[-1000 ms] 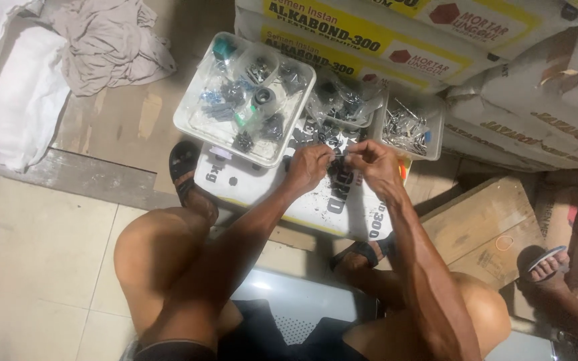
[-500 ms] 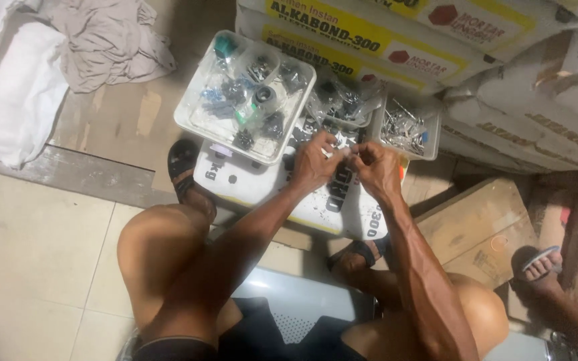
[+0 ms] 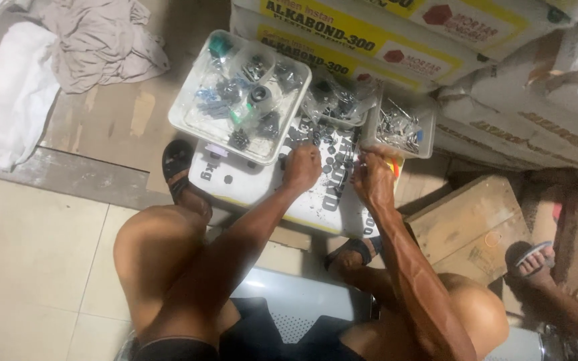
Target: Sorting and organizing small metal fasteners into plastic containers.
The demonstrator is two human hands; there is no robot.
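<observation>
White and lying flat on the floor, a printed sack (image 3: 262,184) serves as the work surface, and small dark metal bits (image 3: 332,150) are scattered across its upper part. Both hands rest among these bits. The left hand (image 3: 302,167) is curled, knuckles up, fingertips down on the sack; whether it pinches one of the bits cannot be told. The right hand (image 3: 374,177) is bent the same way just beside it, fingers drawn together over the scatter, and its hold is also hidden from above.

Along the far edge of the sack sit three clear plastic trays: a large one (image 3: 188,113) with grey, black and green hardware, a middle one (image 3: 322,117) of dark parts, and a small one (image 3: 429,137) full of shiny silver pieces. Behind them lie stacked yellow-and-white bags (image 3: 396,40). A sandalled foot (image 3: 178,167) rests at the sack's left edge, crumpled cloth (image 3: 102,40) lies further left, a wooden crate (image 3: 469,224) stands to the right, and another person's foot (image 3: 533,261) shows beyond it.
</observation>
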